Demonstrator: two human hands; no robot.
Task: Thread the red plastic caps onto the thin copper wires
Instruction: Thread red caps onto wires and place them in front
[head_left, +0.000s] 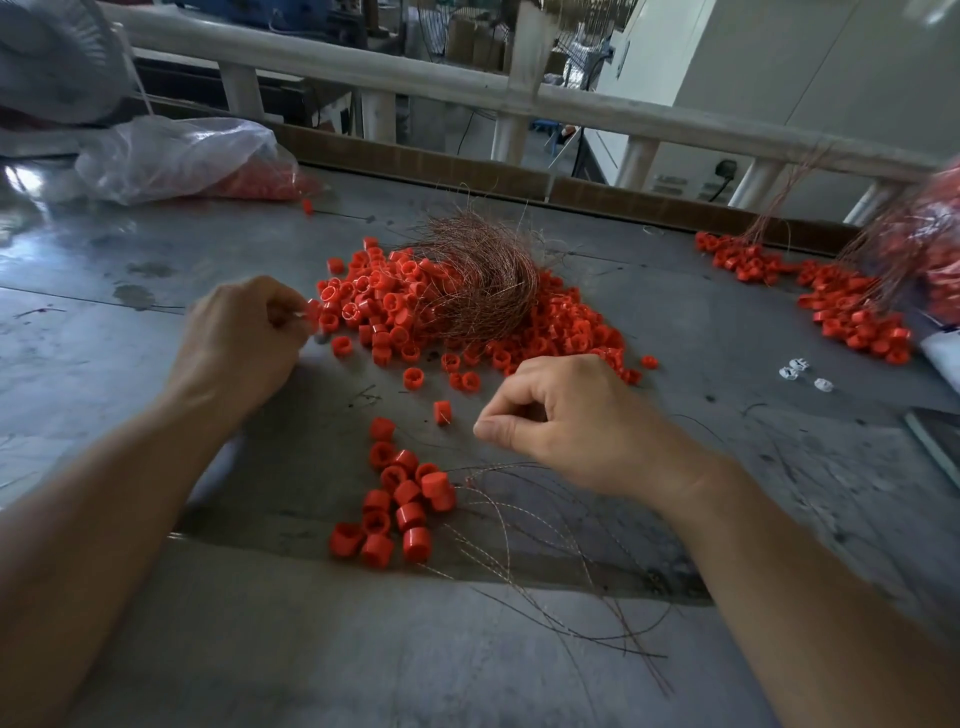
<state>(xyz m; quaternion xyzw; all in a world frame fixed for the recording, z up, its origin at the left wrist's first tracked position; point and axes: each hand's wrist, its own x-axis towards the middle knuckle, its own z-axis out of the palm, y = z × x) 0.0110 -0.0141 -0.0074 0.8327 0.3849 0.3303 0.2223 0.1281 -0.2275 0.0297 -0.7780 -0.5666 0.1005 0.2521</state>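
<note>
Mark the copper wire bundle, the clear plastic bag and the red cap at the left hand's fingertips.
copper wire bundle (478, 280): head view, dense middle of the tangle.
clear plastic bag (176, 153): head view, crumpled upper side.
red cap (313, 312): head view, the side showing past the left hand (239, 338).

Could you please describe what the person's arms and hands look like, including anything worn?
The left hand and the right hand are bare: no gloves, rings or watch show. The left forearm and right forearm are bare too, with no sleeve in view. The right thumbnail is short and unpainted.
</note>
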